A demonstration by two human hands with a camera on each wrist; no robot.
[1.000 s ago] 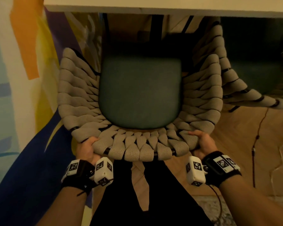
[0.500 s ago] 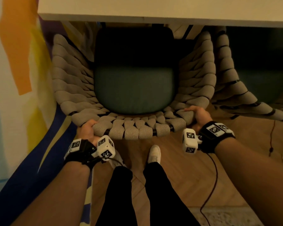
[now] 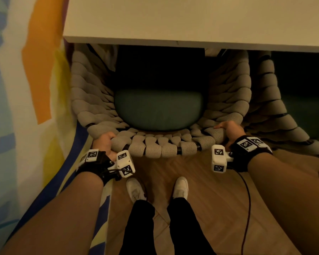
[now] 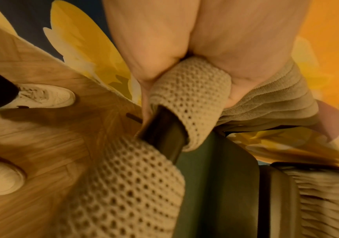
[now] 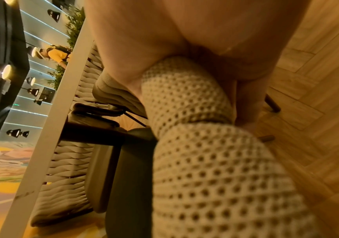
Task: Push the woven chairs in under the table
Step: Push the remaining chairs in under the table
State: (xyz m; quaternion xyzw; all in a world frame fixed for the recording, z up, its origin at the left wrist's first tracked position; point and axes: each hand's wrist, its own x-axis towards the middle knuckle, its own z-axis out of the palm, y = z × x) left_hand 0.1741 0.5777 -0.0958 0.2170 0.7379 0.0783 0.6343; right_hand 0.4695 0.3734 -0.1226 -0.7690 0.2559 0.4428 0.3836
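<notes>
A woven chair (image 3: 155,146) of thick beige cord with a green seat cushion (image 3: 158,111) stands partly under the white table (image 3: 191,23); the cushion's front half lies in the table's shadow. My left hand (image 3: 104,142) grips the back rim at its left corner, fingers curled round a cord loop (image 4: 189,90) and the dark frame tube (image 4: 164,133). At the right corner my right hand (image 3: 228,130) grips the rim, wrapped round a cord loop (image 5: 184,90). A second woven chair (image 3: 276,115) sits to the right, mostly under the table.
A painted wall (image 3: 26,89) runs close along the chair's left side. My two white shoes (image 3: 180,186) stand on the wooden herringbone floor (image 3: 219,199) just behind the chair. A dark cable (image 3: 247,199) trails across the floor at the right.
The chair has slid forward under the table with both hands holding its back rim; more of the cushion is now covered. My feet have stepped up behind it.
</notes>
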